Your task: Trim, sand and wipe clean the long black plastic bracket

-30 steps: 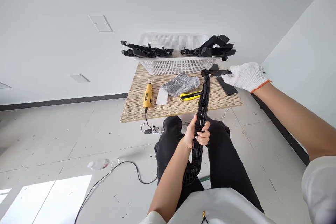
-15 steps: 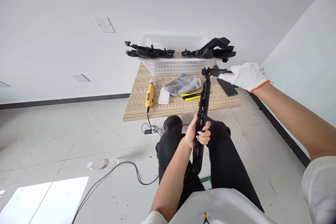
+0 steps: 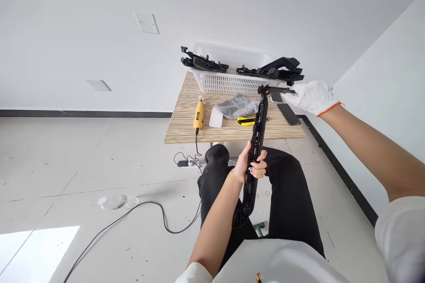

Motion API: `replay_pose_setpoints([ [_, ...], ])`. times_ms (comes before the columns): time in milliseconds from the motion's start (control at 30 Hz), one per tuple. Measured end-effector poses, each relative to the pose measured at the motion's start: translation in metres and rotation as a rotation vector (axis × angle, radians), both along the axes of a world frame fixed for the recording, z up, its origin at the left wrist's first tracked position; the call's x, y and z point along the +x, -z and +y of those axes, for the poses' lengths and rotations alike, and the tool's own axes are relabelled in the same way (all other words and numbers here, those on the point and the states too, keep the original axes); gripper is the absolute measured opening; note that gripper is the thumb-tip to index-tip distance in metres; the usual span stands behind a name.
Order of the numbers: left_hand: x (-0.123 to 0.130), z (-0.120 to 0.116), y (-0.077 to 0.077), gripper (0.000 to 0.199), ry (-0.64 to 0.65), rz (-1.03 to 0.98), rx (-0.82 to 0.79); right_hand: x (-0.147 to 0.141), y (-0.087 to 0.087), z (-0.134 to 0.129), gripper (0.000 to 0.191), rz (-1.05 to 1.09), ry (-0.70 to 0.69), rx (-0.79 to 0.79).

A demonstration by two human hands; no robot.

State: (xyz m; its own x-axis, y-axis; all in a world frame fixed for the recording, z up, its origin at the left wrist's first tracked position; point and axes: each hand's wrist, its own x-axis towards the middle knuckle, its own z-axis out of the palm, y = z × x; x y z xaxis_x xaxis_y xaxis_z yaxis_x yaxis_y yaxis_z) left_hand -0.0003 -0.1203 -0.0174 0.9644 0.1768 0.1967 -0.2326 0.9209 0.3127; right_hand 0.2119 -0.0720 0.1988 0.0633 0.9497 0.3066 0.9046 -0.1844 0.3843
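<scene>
My left hand [image 3: 250, 163], bare, is wrapped around the middle of a long black plastic trim part [image 3: 260, 128], ribbed along its face. The part stands tilted above my lap, its lower end between my thighs. At its upper end a thin dark bar [image 3: 277, 90] sticks out to the right. I cannot tell whether this bar belongs to the part or is separate. My right hand [image 3: 310, 96], in a white knitted glove with an orange cuff, is closed at the bar's right end; its fingertips are partly hidden.
A white plastic basket [image 3: 229, 83] with several black parts [image 3: 279, 70] stands on the wood-grain table [image 3: 182, 119]. Before it lie a yellow rotary tool [image 3: 198, 114], a white block [image 3: 216, 117], a grey cloth [image 3: 237, 106], a yellow utility knife [image 3: 245, 121] and a phone [image 3: 288, 114]. A bottle [image 3: 113, 202] and cable [image 3: 162, 212] are on the floor.
The view has turned slightly, so the table and basket appear shifted right. Both hands keep their hold, with the black part almost unmoved relative to my body.
</scene>
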Motion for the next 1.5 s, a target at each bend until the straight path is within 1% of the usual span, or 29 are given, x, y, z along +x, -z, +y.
replay_pose_setpoints([
  [167,-0.011,0.004,0.004,0.062,0.001,-0.021,0.006,-0.022,-0.020,-0.008,0.064,-0.054,0.002,-0.016],
  [300,-0.012,0.007,0.005,0.063,0.027,-0.016,-0.027,-0.029,-0.028,-0.018,0.070,-0.052,0.020,-0.038],
  [433,-0.005,0.009,0.002,0.066,0.043,-0.031,-0.034,-0.028,-0.031,-0.024,0.074,-0.081,0.040,-0.058],
  [567,0.007,0.013,-0.005,0.067,0.015,-0.052,-0.035,-0.018,-0.024,-0.020,0.073,-0.099,0.041,-0.034],
  [667,0.021,0.021,-0.012,0.067,-0.015,-0.059,-0.056,-0.001,-0.011,-0.014,0.074,-0.096,0.025,-0.031],
  [733,0.035,0.027,-0.016,0.068,-0.012,-0.056,-0.073,0.017,-0.003,-0.012,0.074,-0.078,0.025,-0.021],
  [833,0.065,0.035,-0.019,0.069,0.033,-0.062,-0.081,0.051,0.006,-0.010,0.073,-0.051,0.067,0.028],
  [933,0.100,0.040,-0.022,0.069,0.080,-0.073,-0.090,0.088,0.012,-0.006,0.068,-0.025,0.114,0.089],
  [1033,0.128,0.045,-0.026,0.071,0.127,-0.064,-0.102,0.121,0.018,-0.002,0.063,0.025,0.176,0.099],
  [1100,0.142,0.051,-0.030,0.072,0.177,-0.049,-0.084,0.138,0.020,-0.004,0.061,0.065,0.220,0.098],
  [1200,0.156,0.063,-0.037,0.072,0.260,-0.020,0.004,0.156,0.019,-0.019,0.062,0.125,0.266,0.121],
  [1300,0.165,0.069,-0.042,0.070,0.312,-0.004,0.106,0.168,0.013,-0.047,0.064,0.188,0.332,0.130],
  [1400,0.168,0.064,-0.043,0.068,0.367,0.015,0.132,0.175,0.008,-0.078,0.059,0.240,0.420,0.137],
  [1467,0.162,0.056,-0.042,0.066,0.403,0.048,0.115,0.173,0.010,-0.094,0.054,0.320,0.433,0.160],
  [1500,0.156,0.051,-0.041,0.065,0.410,0.067,0.101,0.170,0.014,-0.101,0.052,0.372,0.418,0.171],
])
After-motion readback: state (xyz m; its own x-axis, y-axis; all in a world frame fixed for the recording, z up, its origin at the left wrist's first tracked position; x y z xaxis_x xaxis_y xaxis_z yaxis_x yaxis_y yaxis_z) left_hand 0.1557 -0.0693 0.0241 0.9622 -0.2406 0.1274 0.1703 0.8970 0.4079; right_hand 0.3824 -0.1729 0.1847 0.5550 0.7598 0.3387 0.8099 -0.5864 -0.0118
